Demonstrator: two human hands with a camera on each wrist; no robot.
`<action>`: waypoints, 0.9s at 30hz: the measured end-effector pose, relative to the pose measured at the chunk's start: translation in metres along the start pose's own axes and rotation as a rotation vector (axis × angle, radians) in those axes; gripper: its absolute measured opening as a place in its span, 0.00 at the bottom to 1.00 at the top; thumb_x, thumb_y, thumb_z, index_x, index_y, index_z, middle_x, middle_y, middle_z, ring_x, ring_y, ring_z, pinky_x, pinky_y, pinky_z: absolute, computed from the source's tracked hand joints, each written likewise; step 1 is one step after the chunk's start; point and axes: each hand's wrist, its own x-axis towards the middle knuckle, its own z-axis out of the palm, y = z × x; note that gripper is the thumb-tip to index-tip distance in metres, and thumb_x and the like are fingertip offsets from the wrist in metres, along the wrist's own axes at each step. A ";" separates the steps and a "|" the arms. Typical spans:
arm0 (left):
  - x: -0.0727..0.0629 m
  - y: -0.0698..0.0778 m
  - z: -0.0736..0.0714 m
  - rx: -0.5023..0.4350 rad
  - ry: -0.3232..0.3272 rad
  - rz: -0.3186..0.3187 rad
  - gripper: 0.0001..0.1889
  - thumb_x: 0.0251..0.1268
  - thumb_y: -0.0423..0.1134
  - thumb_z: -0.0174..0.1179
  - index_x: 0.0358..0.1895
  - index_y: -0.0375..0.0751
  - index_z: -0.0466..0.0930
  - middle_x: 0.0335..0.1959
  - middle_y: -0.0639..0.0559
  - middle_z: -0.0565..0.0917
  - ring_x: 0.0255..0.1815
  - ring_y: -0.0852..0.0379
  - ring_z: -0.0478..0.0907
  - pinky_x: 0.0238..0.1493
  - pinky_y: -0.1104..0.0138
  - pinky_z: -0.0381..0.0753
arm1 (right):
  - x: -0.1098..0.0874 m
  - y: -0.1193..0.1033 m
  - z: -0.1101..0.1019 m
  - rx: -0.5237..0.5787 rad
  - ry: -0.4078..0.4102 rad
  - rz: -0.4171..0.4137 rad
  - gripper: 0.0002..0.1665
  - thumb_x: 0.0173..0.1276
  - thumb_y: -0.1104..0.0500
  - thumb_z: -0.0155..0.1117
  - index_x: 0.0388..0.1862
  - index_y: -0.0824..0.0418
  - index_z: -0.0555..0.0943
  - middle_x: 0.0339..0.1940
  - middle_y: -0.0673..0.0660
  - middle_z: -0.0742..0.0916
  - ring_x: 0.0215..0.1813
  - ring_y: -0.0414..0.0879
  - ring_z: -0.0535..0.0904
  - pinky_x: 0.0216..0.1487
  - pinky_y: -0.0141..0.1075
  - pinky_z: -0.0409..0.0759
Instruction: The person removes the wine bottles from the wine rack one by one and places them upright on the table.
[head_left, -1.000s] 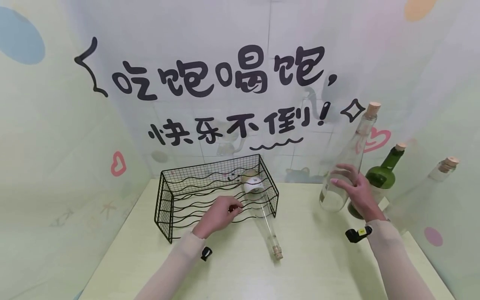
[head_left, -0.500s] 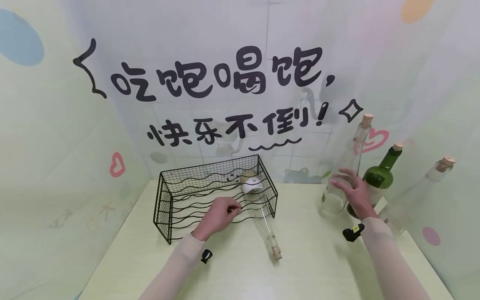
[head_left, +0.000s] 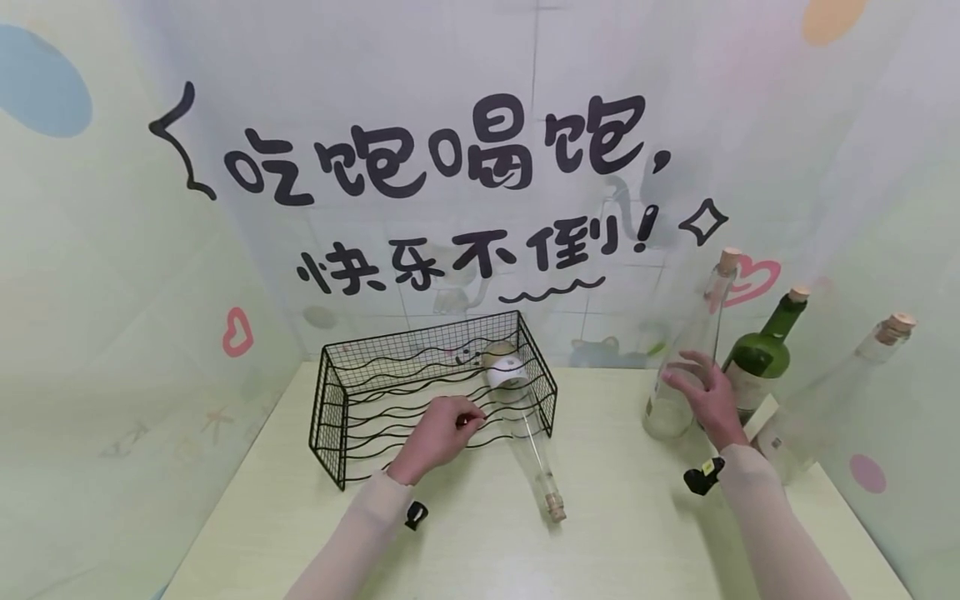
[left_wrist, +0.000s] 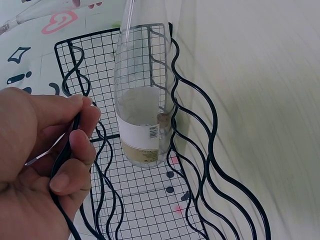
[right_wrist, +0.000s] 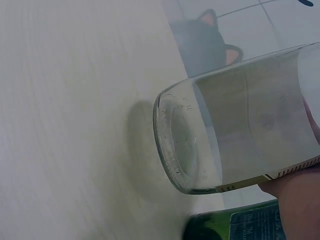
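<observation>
My right hand point(head_left: 712, 400) grips a clear glass bottle point(head_left: 667, 408) with a cork around its lower body. The bottle leans slightly right, and its base point(right_wrist: 180, 145) shows close over the table in the right wrist view. At the wire wine rack point(head_left: 330, 408), my left hand point(head_left: 438, 433) pinches one of the black wavy wires, clearest in the left wrist view beside the left fingers point(left_wrist: 75, 145). Another clear bottle point(left_wrist: 137, 130) with a white label lies in the rack's right end, its corked neck point(head_left: 553, 500) pointing toward me.
A green corked bottle point(head_left: 761, 354) stands just right of the held bottle. Beyond it, at the table's right side, is a further clear corked bottle point(head_left: 873, 350). A printed cloth point(head_left: 585, 50) with dark lettering hangs behind the table point(head_left: 600, 533).
The right hand and its bottle have come down toward the table, the cork dropping and shifting a little left. The left hand and the rack have stayed put.
</observation>
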 end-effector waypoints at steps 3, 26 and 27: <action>0.000 0.000 0.000 0.007 0.005 0.001 0.05 0.69 0.31 0.65 0.41 0.36 0.90 0.36 0.50 0.88 0.31 0.63 0.78 0.32 0.73 0.78 | -0.001 0.002 0.001 0.008 0.004 0.002 0.41 0.73 0.45 0.67 0.78 0.56 0.64 0.52 0.31 0.82 0.55 0.24 0.76 0.54 0.23 0.71; 0.000 0.003 -0.002 0.007 -0.006 -0.015 0.05 0.69 0.32 0.65 0.41 0.39 0.90 0.38 0.50 0.89 0.34 0.62 0.81 0.34 0.72 0.80 | -0.007 0.020 0.007 0.020 0.011 -0.011 0.38 0.72 0.47 0.68 0.77 0.51 0.66 0.57 0.33 0.80 0.59 0.23 0.71 0.54 0.20 0.71; 0.000 0.002 -0.002 0.007 -0.006 -0.014 0.05 0.69 0.32 0.65 0.41 0.38 0.90 0.38 0.50 0.89 0.34 0.62 0.81 0.34 0.72 0.80 | -0.007 0.020 0.007 0.012 0.013 -0.013 0.38 0.72 0.48 0.69 0.77 0.51 0.66 0.58 0.35 0.80 0.59 0.23 0.70 0.54 0.20 0.71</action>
